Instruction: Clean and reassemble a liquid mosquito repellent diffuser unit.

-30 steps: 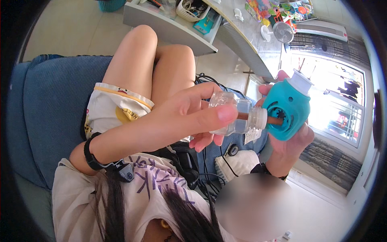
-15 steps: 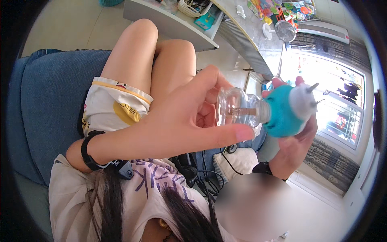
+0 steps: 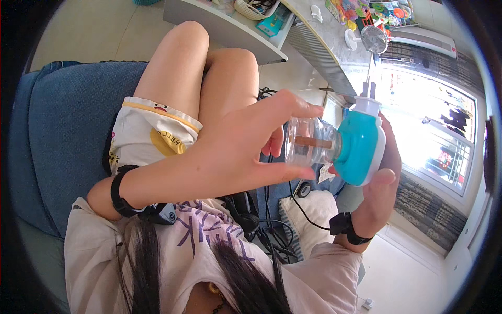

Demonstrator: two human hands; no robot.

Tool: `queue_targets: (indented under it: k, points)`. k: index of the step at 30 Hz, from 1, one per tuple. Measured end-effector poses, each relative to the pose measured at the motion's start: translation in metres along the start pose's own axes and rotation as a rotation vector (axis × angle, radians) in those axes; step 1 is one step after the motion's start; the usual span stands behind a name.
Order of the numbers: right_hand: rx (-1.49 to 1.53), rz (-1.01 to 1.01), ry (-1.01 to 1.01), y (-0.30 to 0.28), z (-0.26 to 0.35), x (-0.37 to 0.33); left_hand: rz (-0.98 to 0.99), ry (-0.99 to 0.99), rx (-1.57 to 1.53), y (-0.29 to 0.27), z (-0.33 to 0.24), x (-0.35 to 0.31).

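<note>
My left hand [image 3: 235,149] holds a small clear glass bottle [image 3: 298,152] between thumb and fingers. The bottle lies on its side, with a brown wick [image 3: 314,142] running along inside it. Its neck meets a teal and white plug-in liquid vaporizer [image 3: 356,144], whose two plug pins [image 3: 369,89] point up. Around the far right side of the vaporizer curls my right hand [image 3: 384,178], its thumb near the white back and most of its fingers hidden behind. Whether the neck is screwed fully in, I cannot tell.
I sit on a blue sofa [image 3: 73,115]. Ahead is an open drawer [image 3: 225,34] with a white basket [image 3: 255,9] under a desk [image 3: 334,47] bearing a small fan [image 3: 374,40]. Black cables [image 3: 277,230] and a pale cushion [image 3: 308,220] lie to my right.
The vaporizer has turned in my right hand, so its pins swing from pointing right to pointing up. My left fingers have shifted on the bottle, and its wick shows more fully.
</note>
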State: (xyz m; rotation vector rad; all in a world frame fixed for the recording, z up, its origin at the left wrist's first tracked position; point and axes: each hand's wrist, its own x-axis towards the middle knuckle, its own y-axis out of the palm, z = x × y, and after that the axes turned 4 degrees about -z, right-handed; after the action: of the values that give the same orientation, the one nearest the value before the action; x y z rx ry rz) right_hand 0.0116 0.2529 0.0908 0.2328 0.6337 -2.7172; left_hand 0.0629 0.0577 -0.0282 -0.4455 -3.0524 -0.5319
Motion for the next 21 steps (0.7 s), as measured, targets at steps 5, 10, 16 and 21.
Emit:
queue_targets:
  k: [5,10,16,21]
  points:
    - [0.011,0.02,-0.185,-0.004,0.008,-0.001,-0.07,0.019,-0.039,-0.003,0.007,0.0]
    - [-0.347,0.07,-0.435,-0.013,0.01,0.009,-0.057,0.017,-0.103,-0.002,0.01,0.001]
    - [-0.641,0.139,-0.465,-0.026,0.003,0.014,-0.001,-0.075,-0.113,-0.002,0.008,0.0]
    - [-0.857,0.176,-0.308,-0.035,0.013,0.009,0.067,-0.073,-0.189,0.002,0.003,0.002]
